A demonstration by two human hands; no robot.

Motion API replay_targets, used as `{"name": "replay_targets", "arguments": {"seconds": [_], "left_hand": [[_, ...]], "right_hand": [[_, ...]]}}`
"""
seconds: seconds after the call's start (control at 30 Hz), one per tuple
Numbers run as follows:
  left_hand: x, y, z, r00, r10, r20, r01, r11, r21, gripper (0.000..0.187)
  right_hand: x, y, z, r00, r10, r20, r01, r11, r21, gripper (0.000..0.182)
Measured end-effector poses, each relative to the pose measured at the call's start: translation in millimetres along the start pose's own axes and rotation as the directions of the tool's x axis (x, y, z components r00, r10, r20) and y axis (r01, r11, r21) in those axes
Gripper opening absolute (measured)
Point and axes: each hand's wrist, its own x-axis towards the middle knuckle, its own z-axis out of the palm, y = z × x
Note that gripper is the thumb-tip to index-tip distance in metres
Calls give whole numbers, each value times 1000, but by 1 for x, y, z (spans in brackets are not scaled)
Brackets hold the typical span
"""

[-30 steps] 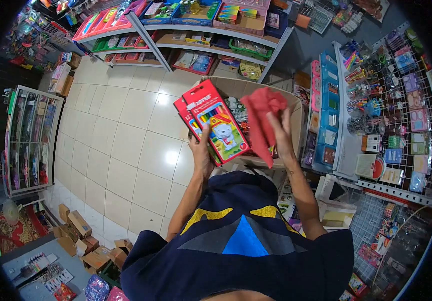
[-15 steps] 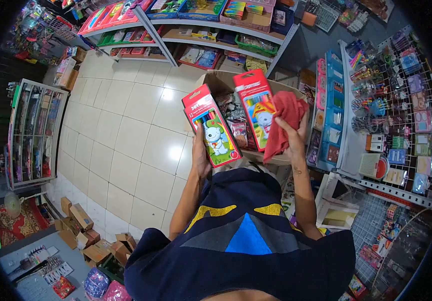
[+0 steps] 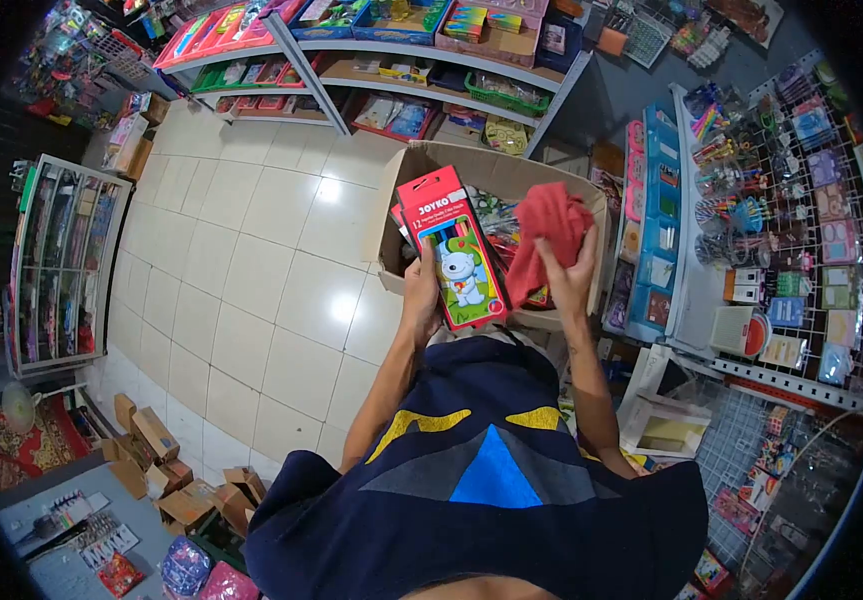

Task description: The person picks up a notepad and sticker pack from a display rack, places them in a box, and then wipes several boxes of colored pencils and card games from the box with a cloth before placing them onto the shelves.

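My left hand point(image 3: 423, 298) is wrapped around the lower left side of a red box of color pencils point(image 3: 461, 270), with a white bear on its front. Another edge shows behind that box's upper left side. A crumpled red cloth point(image 3: 551, 225) is gripped in my right hand point(image 3: 573, 275), fingers and thumb pressed into its folds. Both hands are over an open cardboard carton point(image 3: 511, 160), which holds small packaged goods partly covered by the box and the cloth.
Metal shelves point(image 3: 421, 75) with trays of stationery stand ahead. On the right are a blue organizer point(image 3: 659, 210) and a wire rack of hanging goods point(image 3: 821, 210). A glass display case point(image 3: 66, 265) stands left across the tiled floor point(image 3: 251, 270). Small cardboard boxes point(image 3: 186, 500) lie lower left.
The second pencil box has left my right hand, which now has only the cloth, bunched up. My left hand has moved right with its box, over the carton.
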Motion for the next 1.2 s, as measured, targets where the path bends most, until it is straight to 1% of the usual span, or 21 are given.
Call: {"name": "replay_targets", "arguments": {"seconds": [0.07,0.13,0.2,0.23,0.3,0.33,0.37,0.4,0.47,0.5,0.53,0.57,0.67,0.73,0.8,0.87,0.9,1.0,1.03,1.13,1.2], "left_hand": [[1,-1,5,998,61,-17,-61,998,-10,47],[3,-8,2,995,95,3,-95,993,71,51],[9,-18,-5,995,84,54,-92,984,152,50],[7,-15,10,996,76,-44,-75,997,25,47],[3,-16,1,992,118,42,-112,986,-119,49],[-3,-9,0,989,131,74,-118,981,-157,51],[-12,-5,-2,996,80,38,-72,983,-168,54],[-22,-8,-6,988,153,-2,-152,976,-155,59],[-16,-19,-37,981,191,46,-163,921,-353,63],[-18,-20,-52,981,191,26,-178,950,-257,67],[-20,-10,-56,997,53,48,-31,929,-369,65],[-24,-6,-59,992,119,-37,-125,956,-267,65],[-26,4,-81,966,191,-174,-216,967,-134,65],[-30,19,-87,938,239,-250,-266,961,-76,64],[-34,33,-81,891,333,-309,-360,933,-33,65],[-37,41,-87,877,373,-301,-397,918,-19,63],[-38,42,-93,868,394,-301,-413,911,2,62],[-42,43,-93,867,365,-339,-378,925,29,62],[-42,40,-94,879,343,-331,-356,934,24,62],[-35,25,-95,926,301,-230,-307,952,9,63],[-33,17,-79,960,201,-195,-193,979,60,65]], "right_hand": [[11,-19,4,995,-98,3,98,995,-24,54],[14,-36,23,941,-300,160,326,929,-177,53],[13,-17,49,833,-355,424,460,870,-176,60],[4,-21,63,788,-423,447,563,788,-248,62],[-11,-20,73,769,-322,553,526,809,-261,59],[-14,-22,76,735,-386,557,571,796,-201,59],[-20,-19,75,711,-345,613,566,798,-208,59],[-30,-16,73,683,-294,669,557,801,-217,58],[-47,-9,68,573,-356,738,638,759,-129,59],[-54,-7,62,515,-358,779,636,769,-67,59],[-57,-3,56,453,-363,814,629,778,-4,59],[-58,4,50,385,-399,832,618,781,89,56],[-60,15,36,419,-327,847,397,905,153,55],[-54,23,29,568,-182,803,148,982,118,48],[-42,47,32,730,-118,673,73,993,95,48],[-25,59,37,805,-74,588,12,994,109,50],[-19,71,41,830,-127,544,97,992,83,54],[-7,69,45,720,14,694,227,940,-254,59],[-12,83,47,721,-56,691,398,850,-346,64],[-19,99,51,774,-59,631,216,961,-175,68],[-23,79,49,736,82,672,-103,995,-10,74]]}}
